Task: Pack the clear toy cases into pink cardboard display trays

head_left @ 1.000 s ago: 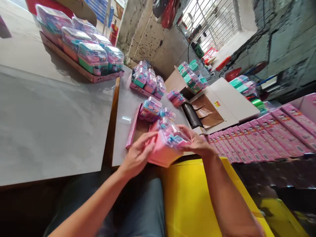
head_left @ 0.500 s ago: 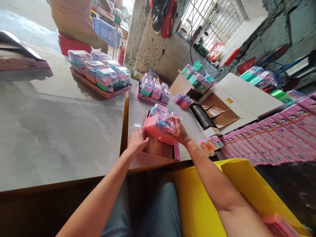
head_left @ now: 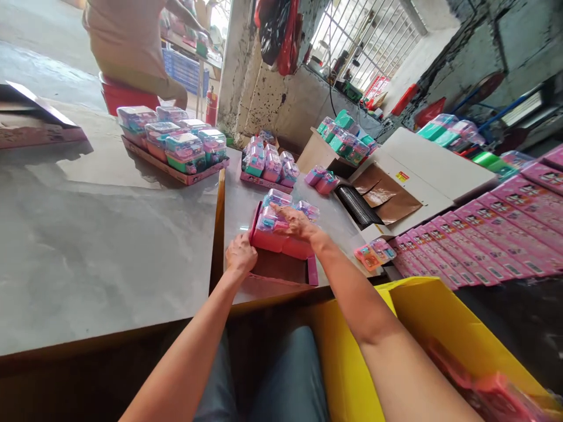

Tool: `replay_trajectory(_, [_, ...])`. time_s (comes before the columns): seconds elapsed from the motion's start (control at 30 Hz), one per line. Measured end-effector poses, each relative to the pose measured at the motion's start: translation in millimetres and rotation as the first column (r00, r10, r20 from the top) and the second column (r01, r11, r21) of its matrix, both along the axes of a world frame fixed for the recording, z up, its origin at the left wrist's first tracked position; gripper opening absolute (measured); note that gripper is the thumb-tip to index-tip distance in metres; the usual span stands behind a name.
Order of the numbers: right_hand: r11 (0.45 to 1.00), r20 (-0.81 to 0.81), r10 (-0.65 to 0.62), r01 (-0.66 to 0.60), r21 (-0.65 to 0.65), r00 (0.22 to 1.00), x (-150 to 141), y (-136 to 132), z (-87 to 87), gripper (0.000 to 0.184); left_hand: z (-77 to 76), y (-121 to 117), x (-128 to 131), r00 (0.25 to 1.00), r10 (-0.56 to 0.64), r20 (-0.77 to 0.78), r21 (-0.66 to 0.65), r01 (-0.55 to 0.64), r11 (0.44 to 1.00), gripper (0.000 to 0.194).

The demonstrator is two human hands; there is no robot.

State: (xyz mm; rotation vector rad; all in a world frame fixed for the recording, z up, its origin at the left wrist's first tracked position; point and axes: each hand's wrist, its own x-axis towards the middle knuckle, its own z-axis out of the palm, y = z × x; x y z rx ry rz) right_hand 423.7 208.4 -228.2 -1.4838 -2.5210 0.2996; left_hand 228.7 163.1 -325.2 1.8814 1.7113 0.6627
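Note:
In front of me on the table lies a pink cardboard display tray [head_left: 313, 271], holding clear-lidded plastic cases at its far side. My left hand [head_left: 241, 252] is closed over the tray's left edge. A pink case with a clear lid [head_left: 264, 240] sits in the tray's middle, its lid partly hidden by my right hand [head_left: 295, 223]. That hand rests on top of it, index finger stretched toward the far left. Behind are a blue-and-purple case [head_left: 278, 198] and another clear-lidded case [head_left: 308, 209]. Bare cardboard shows in the tray's near part.
Filled trays [head_left: 176, 170] [head_left: 268, 183] stand farther back. To the right are loose cases [head_left: 323, 180], an orange case [head_left: 375, 254], a machine with a black roller [head_left: 360, 206] and a row of pink cartons [head_left: 479, 240]. A yellow bin [head_left: 352, 351] stands by my knee. A person [head_left: 127, 47] sits beyond.
My right hand has lowered the tilted pink case into the tray and now lies over its lid, farther left. My left hand has closed on the tray edge.

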Motion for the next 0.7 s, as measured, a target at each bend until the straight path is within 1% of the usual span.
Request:
replay_trajectory(0.03, [1.000, 0.006, 0.006, -0.006, 0.005, 1.000, 1.0, 1.5, 0.6, 0.081, -2.0, -0.4, 0.0, 1.000, -0.004, -0.013, 0.004, 0.004, 1.000, 0.053])
replay_trajectory(0.1, [0.999, 0.045, 0.006, -0.008, 0.052, 0.999, 9.4, -1.5, 5.1, 0.093, -4.1, -2.6, -1.1, 0.999, 0.003, -0.044, 0.024, -0.002, 1.000, 0.052])
replay_trajectory(0.13, [0.996, 0.076, -0.018, 0.011, 0.088, 0.997, 16.7, -5.7, 8.2, 0.101, -3.3, -4.5, -2.1, 0.998, 0.014, -0.057, 0.059, -0.011, 0.998, 0.053])
replay_trajectory(0.2, [0.985, 0.148, -0.117, 0.096, 0.140, 0.982, 35.3, -17.5, 13.1, 0.113, 4.3, -8.7, -3.0, 0.998, 0.025, -0.065, 0.202, -0.012, 0.979, 0.058])
replay_trajectory(0.23, [0.979, 0.186, -0.174, 0.149, 0.141, 0.967, 45.4, -23.7, 13.8, 0.117, 11.2, -10.0, -2.0, 0.998, 0.004, -0.066, 0.298, 0.016, 0.954, 0.063])
replay_trajectory(0.3, [0.964, 0.261, -0.264, 0.245, 0.104, 0.928, 63.8, -34.0, 9.9, 0.121, 29.6, -8.7, 5.4, 0.989, -0.105, -0.100, 0.467, 0.140, 0.873, 0.073])
replay_trajectory(0.33, [0.959, 0.285, -0.284, 0.272, 0.081, 0.915, 71.2, -37.2, 5.9, 0.121, 39.7, -5.4, 12.0, 0.973, -0.176, -0.147, 0.517, 0.227, 0.826, 0.077])
replay_trajectory(0.37, [0.957, 0.292, -0.289, 0.282, 0.066, 0.912, 76.8, -38.9, 1.2, 0.121, 49.4, -0.2, 20.2, 0.946, -0.242, -0.214, 0.533, 0.321, 0.783, 0.082])
replay_trajectory(0.43, [0.963, 0.275, -0.269, 0.262, 0.063, 0.923, 82.9, -38.7, -7.5, 0.119, 65.5, 14.3, 38.4, 0.867, -0.338, -0.367, 0.491, 0.489, 0.721, 0.092])
replay_trajectory(0.5, [0.970, 0.268, -0.243, 0.234, 0.067, 0.932, 83.8, -36.0, -11.5, 0.117, 75.7, 30.5, 54.1, 0.778, -0.385, -0.496, 0.404, 0.599, 0.691, 0.095])
replay_trajectory(0.57, [0.969, 0.293, -0.248, 0.240, 0.062, 0.923, 83.0, -34.1, -9.8, 0.114, 80.8, 43.4, 62.8, 0.712, -0.400, -0.577, 0.344, 0.657, 0.671, 0.083])
replay_trajectory(0.63, [0.963, 0.314, -0.267, 0.266, 0.048, 0.911, 83.6, -34.6, -4.9, 0.111, 83.1, 50.1, 64.6, 0.675, -0.393, -0.625, 0.330, 0.684, 0.651, 0.068])
replay_trajectory(0.7, [0.962, 0.315, -0.265, 0.270, 0.030, 0.911, 87.3, -37.1, -0.3, 0.108, 84.1, 51.1, 62.7, 0.644, -0.372, -0.669, 0.323, 0.702, 0.634, 0.059])
